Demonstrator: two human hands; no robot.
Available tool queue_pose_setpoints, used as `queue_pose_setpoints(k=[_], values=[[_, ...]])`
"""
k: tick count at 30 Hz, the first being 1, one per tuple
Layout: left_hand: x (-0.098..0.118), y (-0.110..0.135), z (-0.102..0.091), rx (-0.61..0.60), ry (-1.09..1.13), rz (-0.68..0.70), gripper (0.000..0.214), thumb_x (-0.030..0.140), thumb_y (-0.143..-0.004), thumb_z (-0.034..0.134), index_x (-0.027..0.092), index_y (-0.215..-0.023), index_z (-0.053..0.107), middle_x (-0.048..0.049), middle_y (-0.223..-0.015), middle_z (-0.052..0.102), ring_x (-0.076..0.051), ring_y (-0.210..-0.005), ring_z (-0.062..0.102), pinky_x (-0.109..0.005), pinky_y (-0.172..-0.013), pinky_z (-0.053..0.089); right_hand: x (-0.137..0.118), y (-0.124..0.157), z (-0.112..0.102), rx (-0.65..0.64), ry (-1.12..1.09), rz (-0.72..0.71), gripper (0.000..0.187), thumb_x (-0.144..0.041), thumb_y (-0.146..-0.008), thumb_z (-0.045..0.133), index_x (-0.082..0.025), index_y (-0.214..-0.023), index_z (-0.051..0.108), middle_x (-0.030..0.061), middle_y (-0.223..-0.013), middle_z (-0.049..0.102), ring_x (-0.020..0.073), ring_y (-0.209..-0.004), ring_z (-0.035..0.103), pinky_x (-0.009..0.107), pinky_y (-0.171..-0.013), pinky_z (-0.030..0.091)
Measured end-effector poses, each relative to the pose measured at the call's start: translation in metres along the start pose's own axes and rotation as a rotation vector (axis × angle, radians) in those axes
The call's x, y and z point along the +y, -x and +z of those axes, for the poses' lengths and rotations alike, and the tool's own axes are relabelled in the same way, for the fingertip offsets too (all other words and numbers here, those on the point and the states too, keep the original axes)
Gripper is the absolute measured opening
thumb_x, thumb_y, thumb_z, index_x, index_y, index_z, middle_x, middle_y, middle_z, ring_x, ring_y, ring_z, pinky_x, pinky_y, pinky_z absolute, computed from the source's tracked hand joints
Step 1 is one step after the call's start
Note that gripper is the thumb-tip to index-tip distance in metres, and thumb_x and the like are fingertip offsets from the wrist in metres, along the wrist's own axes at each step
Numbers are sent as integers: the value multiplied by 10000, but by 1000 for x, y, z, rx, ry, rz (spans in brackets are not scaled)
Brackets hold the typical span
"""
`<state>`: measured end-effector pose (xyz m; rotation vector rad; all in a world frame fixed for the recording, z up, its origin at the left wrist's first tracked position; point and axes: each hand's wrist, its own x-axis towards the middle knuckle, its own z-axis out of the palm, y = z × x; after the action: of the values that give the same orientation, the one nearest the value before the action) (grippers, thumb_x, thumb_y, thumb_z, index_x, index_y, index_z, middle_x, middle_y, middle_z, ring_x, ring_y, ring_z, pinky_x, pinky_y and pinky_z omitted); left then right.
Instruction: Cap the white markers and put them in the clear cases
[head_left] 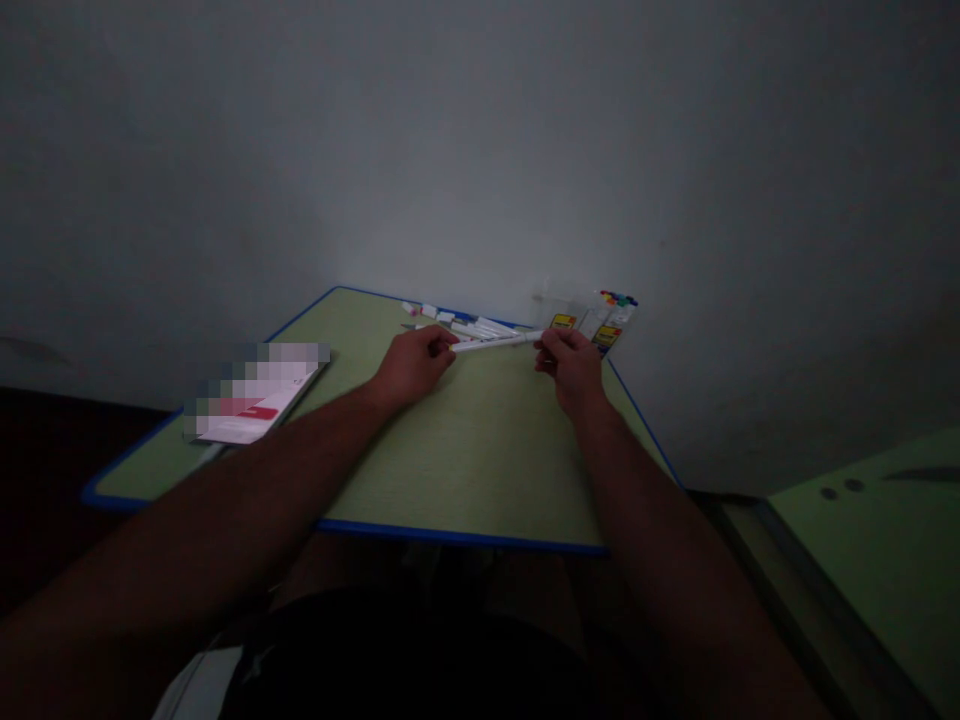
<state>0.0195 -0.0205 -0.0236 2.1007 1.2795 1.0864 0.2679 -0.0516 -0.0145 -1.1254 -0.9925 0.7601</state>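
Note:
A slim white marker pen [491, 343] is held level above the table between my two hands. My left hand [412, 365] pinches its left end, where a bit of yellow shows. At the other end, the fingers of my right hand [574, 368] are closed around the tip. Just behind the pen, several white markers [480, 327] lie in a loose heap on the table. Past my right hand stand clear plastic cases [592, 318] with yellow labels; the rightmost holds markers with coloured ends [619, 298].
The green table [465, 460] has a blue edge and stands against a grey wall [480, 150]. A lit tablet or phone-like screen [262, 405], partly blurred out, lies at the left by my forearm. A green panel [885, 540] is at the lower right.

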Motion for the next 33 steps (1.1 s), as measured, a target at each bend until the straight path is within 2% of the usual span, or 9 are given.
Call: queue_pose_setpoints(k=[10,19,33], values=[[1,0,-1,9,-9,2,258,239,-818,661,187,-1053,755,-40,-841,718,-183,-769,615,-334,-773,476,1,-1,0,3,37,38,332,-453,-717,803,-187,-778,615,-19,-679,672,89,-521,563,226,-482,496],[4,1,-2,-15,-72,16,259,266,-850,629,186,-1052,769,-57,-892,750,-202,-801,638,-337,-778,479,-6,4,3,-35,-32,16,345,-394,-654,842,-188,-854,651,-29,-701,675,95,-566,588,230,-526,503],[2,1,-1,-38,-68,37,295,321,-872,609,199,-1089,766,-85,-947,775,-225,-842,681,-364,-816,499,-13,5,5,-19,-126,18,291,-331,-694,831,-197,-868,640,-33,-725,674,111,-627,659,208,-515,533]])
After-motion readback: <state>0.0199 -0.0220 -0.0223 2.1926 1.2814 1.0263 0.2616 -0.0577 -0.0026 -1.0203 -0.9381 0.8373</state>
